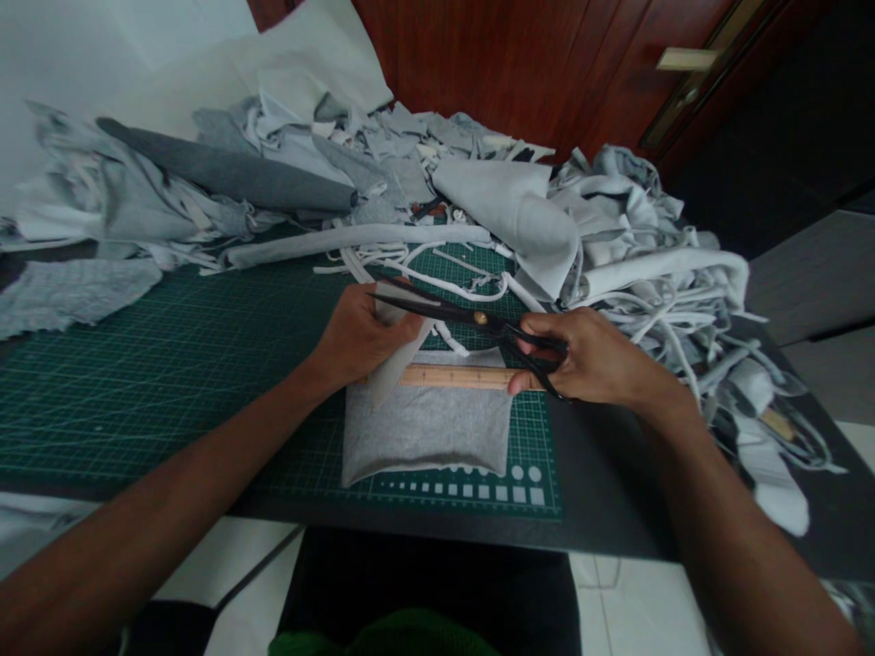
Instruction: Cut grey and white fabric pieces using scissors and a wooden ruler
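Note:
In the middle of the head view, my left hand (362,333) pinches a light grey fabric piece (398,362) that hangs down in a narrow point. My right hand (588,355) has its fingers through the handles of black scissors (480,317). The blades point left and are parted, lying by the top of the fabric at my left fingers; whether they touch it I cannot tell. Below both hands a wooden ruler (455,376) lies across a flat grey cloth (430,428). My left hand and the hanging fabric cover the ruler's left end.
A green cutting mat (170,392) covers much of the dark table (615,492). White fabric cords (451,287) lie just beyond my hands. Heaps of grey scraps (137,182) line the back, with another pile of strips (635,237) at right. Behind stands a brown wooden door (512,73).

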A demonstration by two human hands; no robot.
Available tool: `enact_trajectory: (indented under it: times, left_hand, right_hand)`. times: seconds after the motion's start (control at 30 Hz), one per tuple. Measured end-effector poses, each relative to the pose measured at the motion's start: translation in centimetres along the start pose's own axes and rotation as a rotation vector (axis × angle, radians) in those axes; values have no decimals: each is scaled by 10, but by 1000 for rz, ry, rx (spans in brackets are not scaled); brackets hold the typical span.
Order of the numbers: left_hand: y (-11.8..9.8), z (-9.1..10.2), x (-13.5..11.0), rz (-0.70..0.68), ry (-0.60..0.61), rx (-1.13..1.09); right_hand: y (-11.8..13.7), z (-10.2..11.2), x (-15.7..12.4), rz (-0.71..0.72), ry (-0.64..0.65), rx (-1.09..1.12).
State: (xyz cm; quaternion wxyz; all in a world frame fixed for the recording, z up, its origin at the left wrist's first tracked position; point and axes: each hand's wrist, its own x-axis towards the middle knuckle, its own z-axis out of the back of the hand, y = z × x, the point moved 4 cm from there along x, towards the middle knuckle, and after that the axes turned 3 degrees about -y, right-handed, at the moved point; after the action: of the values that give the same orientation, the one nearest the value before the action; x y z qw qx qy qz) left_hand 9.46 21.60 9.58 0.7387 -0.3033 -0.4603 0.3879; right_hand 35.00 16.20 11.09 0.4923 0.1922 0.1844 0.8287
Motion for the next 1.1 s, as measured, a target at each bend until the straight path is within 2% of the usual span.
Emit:
enact_trajectory:
  times: [0.57,1.1]
  left_hand:
    - [-4,1,0,33,50,23]
    - [-5,2,0,-34,47,19]
  right_hand:
    - [0,4,0,-2,-24,-44]
    - [-2,5,-1,-1,-25,-49]
